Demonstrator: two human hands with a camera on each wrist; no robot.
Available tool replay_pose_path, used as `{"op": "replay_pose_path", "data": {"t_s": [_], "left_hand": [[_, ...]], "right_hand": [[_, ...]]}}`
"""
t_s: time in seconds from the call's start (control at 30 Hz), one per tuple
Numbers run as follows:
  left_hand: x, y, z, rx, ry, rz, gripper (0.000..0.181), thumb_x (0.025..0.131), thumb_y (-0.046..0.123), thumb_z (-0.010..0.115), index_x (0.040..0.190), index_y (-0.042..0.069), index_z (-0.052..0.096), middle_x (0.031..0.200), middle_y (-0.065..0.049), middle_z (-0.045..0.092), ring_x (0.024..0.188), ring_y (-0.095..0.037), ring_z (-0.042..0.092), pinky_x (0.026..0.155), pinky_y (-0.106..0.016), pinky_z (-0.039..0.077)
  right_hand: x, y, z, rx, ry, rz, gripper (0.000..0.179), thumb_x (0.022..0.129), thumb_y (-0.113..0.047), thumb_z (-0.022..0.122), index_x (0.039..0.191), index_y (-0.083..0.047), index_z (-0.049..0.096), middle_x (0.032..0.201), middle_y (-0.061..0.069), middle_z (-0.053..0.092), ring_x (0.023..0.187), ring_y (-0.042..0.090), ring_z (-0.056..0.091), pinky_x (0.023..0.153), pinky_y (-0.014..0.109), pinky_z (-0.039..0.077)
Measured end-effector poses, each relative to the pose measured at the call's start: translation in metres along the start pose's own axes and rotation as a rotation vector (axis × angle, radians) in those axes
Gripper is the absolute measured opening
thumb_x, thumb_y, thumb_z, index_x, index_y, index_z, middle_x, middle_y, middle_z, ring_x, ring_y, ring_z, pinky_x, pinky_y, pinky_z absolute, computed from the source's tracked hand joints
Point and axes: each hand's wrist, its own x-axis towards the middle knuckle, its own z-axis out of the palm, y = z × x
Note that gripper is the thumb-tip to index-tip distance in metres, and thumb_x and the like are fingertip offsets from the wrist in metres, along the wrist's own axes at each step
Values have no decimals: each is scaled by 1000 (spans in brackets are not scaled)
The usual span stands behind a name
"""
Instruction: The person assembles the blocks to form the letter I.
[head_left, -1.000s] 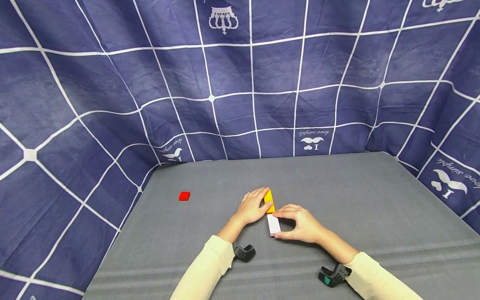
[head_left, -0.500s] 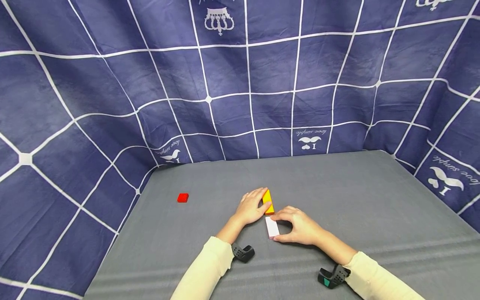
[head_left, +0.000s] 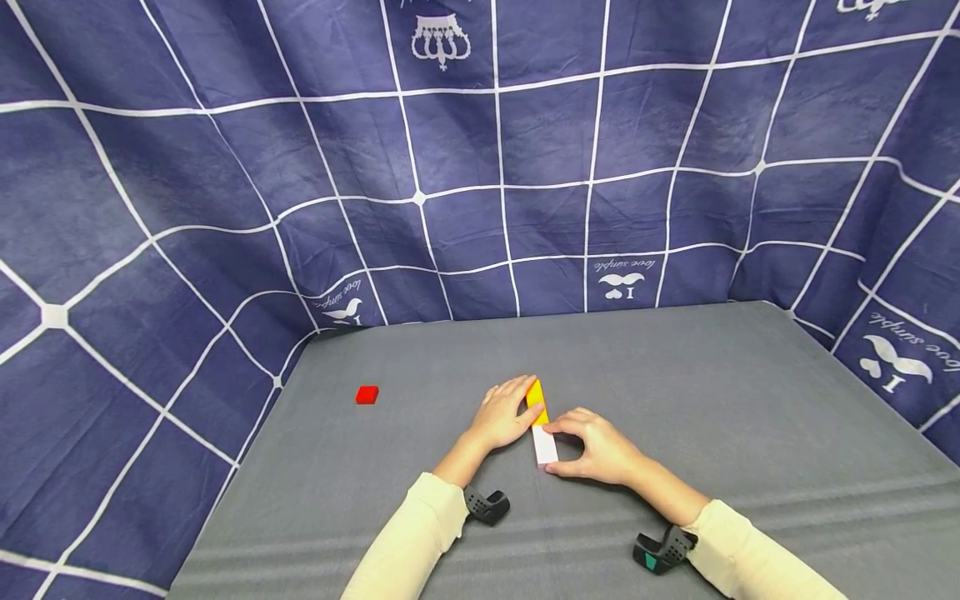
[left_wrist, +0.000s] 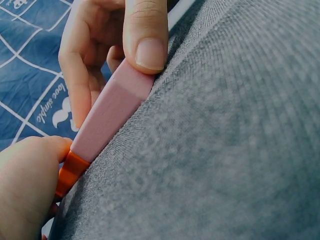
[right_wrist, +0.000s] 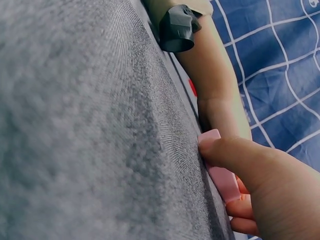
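Note:
In the head view my left hand (head_left: 501, 415) grips a yellow-orange block (head_left: 537, 395), fingers along its far end and thumb on the near side. Right behind its near end, in line with it, lies a pale pink block (head_left: 545, 447) that looks almost white from above. My right hand (head_left: 602, 447) pinches this pink block lengthwise, thumb at the near end and fingers at the far end. The left wrist view has the pink block (left_wrist: 112, 112) end to end with the orange block (left_wrist: 73, 171), both low on the grey cloth. Fingers hide part of the orange block.
A small red block (head_left: 367, 395) lies on the left of the grey cloth-covered table (head_left: 675, 367). A blue curtain with white grid lines (head_left: 555, 217) stands around the back and sides. Each wrist wears a black camera band.
Half a second ago a narrow gap showed between the two blocks. My right hand has since moved the pink block forward against the orange one. My left hand has stayed in place.

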Motion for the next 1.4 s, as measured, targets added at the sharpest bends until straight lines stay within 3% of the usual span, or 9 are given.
{"op": "replay_pose_path", "data": {"t_s": [0.2,0.43,0.77,1.4], "left_hand": [[1,0,1,10,0,6,57,100,40,48,148,11,43,148,-10,45,138,-27,38,112,-51,25],[1,-1,2,10,6,11,57,100,40,48,147,10,43,148,-10,45,137,-27,39,112,-52,26],[0,1,-1,4,-2,2,56,100,40,47,147,10,43,148,-10,44,138,-27,38,112,-52,25],[0,0,-1,0,-10,4,58,100,42,47,148,10,42,149,-10,44,138,-27,37,112,-52,25]], "right_hand": [[0,4,0,26,24,8,50,71,-41,86,110,-13,72,100,-8,68,95,11,60,84,35,50],[6,14,0,130,81,59,48,71,-29,87,111,-7,72,95,-1,69,87,14,63,79,34,51],[20,27,5,140,66,118,49,72,-30,85,113,-8,72,99,-1,70,94,15,63,85,38,50],[22,35,11,192,43,117,48,73,-26,86,114,-7,71,101,-3,67,98,18,60,88,37,47]]}}
